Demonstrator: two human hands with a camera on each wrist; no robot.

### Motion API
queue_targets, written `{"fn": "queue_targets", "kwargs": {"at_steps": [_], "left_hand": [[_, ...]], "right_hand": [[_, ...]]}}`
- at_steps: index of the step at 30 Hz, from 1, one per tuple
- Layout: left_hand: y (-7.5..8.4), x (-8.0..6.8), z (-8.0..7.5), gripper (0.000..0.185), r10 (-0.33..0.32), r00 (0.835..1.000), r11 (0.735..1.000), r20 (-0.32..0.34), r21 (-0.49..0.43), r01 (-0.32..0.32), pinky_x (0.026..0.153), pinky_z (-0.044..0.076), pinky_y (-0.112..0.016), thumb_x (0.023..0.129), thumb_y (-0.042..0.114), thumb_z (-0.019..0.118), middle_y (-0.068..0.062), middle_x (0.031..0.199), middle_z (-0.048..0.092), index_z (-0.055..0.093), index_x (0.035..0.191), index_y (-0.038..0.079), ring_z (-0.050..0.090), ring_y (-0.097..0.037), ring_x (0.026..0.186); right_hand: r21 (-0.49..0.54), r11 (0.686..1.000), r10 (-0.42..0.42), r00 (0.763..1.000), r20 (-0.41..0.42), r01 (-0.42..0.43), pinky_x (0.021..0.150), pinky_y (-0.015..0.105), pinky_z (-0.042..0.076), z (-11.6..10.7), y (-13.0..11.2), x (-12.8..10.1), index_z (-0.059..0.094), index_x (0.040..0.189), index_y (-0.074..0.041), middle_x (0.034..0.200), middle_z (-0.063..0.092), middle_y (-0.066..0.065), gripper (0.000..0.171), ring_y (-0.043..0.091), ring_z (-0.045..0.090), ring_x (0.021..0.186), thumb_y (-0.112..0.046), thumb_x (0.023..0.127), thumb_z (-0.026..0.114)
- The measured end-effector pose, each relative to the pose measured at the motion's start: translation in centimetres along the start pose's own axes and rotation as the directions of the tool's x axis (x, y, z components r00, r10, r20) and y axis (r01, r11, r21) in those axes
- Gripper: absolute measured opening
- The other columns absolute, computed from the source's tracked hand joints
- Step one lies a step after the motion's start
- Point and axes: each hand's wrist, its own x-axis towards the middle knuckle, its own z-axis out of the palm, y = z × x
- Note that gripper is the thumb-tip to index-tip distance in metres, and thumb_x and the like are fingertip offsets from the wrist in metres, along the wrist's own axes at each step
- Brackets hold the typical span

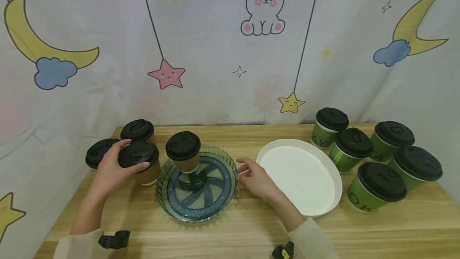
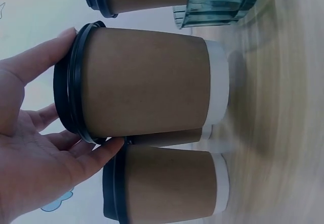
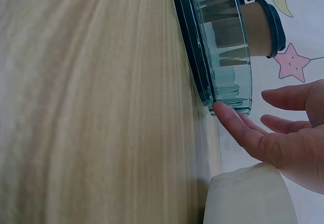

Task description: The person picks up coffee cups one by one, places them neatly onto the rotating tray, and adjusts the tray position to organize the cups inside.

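My left hand (image 1: pixel 113 167) pinching the lid of a brown cup (image 1: pixel 145 158) left of centre in the frame, my right hand (image 1: pixel 256 179), fingers loosely spread, touching a clear round tray (image 1: pixel 224 189) at lower centre, another lidded cup (image 1: pixel 184 151) inside.

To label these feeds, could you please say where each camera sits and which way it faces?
Head: on the head, facing forward and down; left hand, right hand and sleeves show.
Left wrist: on that wrist, facing the left hand gripping a brown cup.
Right wrist: on that wrist, facing the right hand.
Both wrist views share the clear dish.
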Motion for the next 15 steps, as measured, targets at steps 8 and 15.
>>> {"fn": "queue_targets", "kwargs": {"at_steps": [8,15], "left_hand": [[0.9,-0.4,-0.6,0.087,0.011,1.000,1.000,-0.014,0.021,-0.010,0.092,0.021,-0.065,0.077,0.033,0.073,-0.031,0.133,0.033,0.025,0.140,-0.002,0.024,-0.052,0.122],[1.7,-0.9,-1.2,0.087,0.044,0.999,0.998,-0.026,0.036,-0.043,0.091,0.022,-0.065,0.075,0.031,0.075,-0.031,0.132,0.034,0.026,0.140,-0.002,0.025,-0.051,0.121]], "right_hand": [[0.016,1.000,0.002,1.000,-0.009,-0.002,0.066,0.038,0.053,0.1,-0.6,-0.3,0.041,0.130,0.005,0.105,0.052,0.023,0.047,0.028,0.057,0.088,0.009,0.084,0.051],[0.004,1.000,-0.007,1.000,-0.023,0.007,0.065,0.042,0.053,0.3,-0.5,-0.3,0.041,0.128,0.007,0.104,0.052,0.025,0.047,0.032,0.057,0.087,0.011,0.083,0.051]]}}
